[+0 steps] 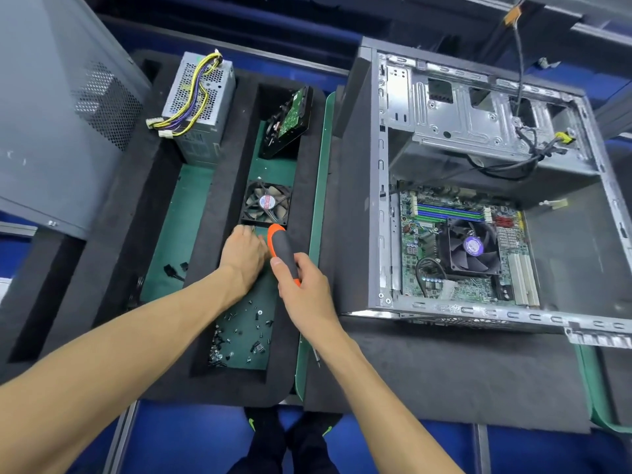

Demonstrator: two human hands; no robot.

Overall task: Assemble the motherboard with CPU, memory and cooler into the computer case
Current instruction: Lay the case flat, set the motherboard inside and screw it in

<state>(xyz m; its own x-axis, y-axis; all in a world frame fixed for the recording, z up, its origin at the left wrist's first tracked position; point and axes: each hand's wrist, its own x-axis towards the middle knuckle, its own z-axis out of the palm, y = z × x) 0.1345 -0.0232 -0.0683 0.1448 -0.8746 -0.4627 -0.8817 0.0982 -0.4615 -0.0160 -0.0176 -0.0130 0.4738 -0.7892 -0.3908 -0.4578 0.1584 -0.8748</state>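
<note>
1. Head view: right hand (304, 289) clenched round the screwdriver (282, 249) handle, orange butt pointing away, shaft running back under the wrist.
2. Left hand (244, 253) just left of that grip, fingers down in the foam tray (219, 186) near the case fan (267, 204); cannot tell if it pinches anything.
3. Loose screws (239, 333) lie behind both hands.
4. Motherboard (461, 248) with cooler (473, 248) sits in the computer case (478, 186), well right of the grip.
5. Risk: a wrong or dropped screw could get lost in the foam; the reversed driver needs regripping and may slip.
</note>
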